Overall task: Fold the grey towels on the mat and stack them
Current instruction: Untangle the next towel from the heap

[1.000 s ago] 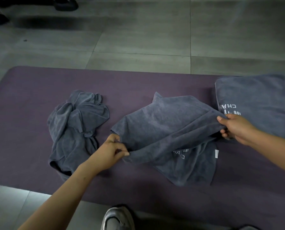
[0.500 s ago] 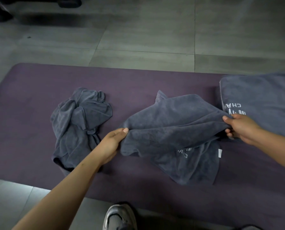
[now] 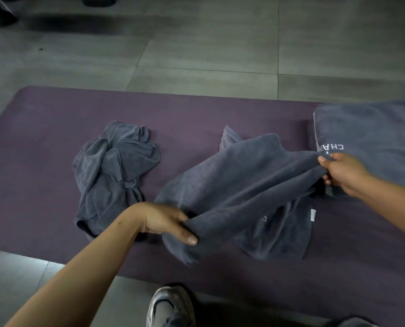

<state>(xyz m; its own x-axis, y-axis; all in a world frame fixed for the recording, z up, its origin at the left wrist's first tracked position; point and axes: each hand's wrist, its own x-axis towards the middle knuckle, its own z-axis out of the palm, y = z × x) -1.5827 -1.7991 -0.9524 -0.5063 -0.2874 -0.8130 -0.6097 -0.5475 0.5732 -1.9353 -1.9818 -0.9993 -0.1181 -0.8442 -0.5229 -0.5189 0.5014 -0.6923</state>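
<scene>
Three soft grey terry towels on a purple foam mat (image 3: 43, 161): one crumpled (image 3: 113, 175), one folded (image 3: 376, 138), one central (image 3: 244, 185) pinched at opposite ends by left hand (image 3: 163, 220) and right hand (image 3: 343, 172), long axis spanning between grips.

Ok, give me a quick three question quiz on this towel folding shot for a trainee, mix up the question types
1. True or false: the left hand and the right hand both hold the middle towel.
2. Multiple choice: the crumpled towel lies A) to the left of the middle towel, B) on the folded stack, C) off the mat.
3. Fill in: the folded stack sits at the ____ end of the purple mat.

Key: 1 true; 2 A; 3 right.
</scene>
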